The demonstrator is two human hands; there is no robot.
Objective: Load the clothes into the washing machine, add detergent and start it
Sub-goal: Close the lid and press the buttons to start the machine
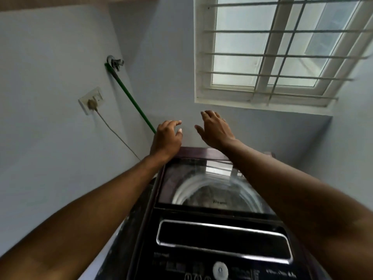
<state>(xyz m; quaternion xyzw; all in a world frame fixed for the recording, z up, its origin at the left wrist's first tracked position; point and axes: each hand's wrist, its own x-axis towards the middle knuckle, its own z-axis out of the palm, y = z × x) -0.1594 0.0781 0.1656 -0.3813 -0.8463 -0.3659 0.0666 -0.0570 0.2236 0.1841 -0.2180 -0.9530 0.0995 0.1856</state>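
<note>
Wall socket: at far left we see a white switch plate (91, 100) on the pale wall, a plug in it and a thin cord (119, 136) trailing down toward the machine.
Tap and hose: right of the socket a metal tap (115, 62) sits high on the wall, and a green hose (131, 99) runs straight down from it on a slant behind our left hand.
Left hand: our left hand (167, 136) hovers above the machine's rear left corner, fingers loosely curled, thumb apart, gripping nothing.
Washing machine: the top-loading washing machine (201, 217) fills the lower middle, its long axis running from us toward the wall, control panel nearest us.
Lid: the lid (201, 186) is shut flat, dark glossy glass in a maroon frame, and the round steel drum shows through it; small writing on the glass is too blurred to read.
Control panel: black and glossy, with a chrome-trimmed oblong recess (222, 239) and a round white knob (220, 270); the labels are unreadable.
Right hand: our right hand (217, 130) is raised above the rear edge, fingers spread and relaxed, empty.
Window: at upper right a white-framed window (272, 53) carries a grille of horizontal bars.
</note>
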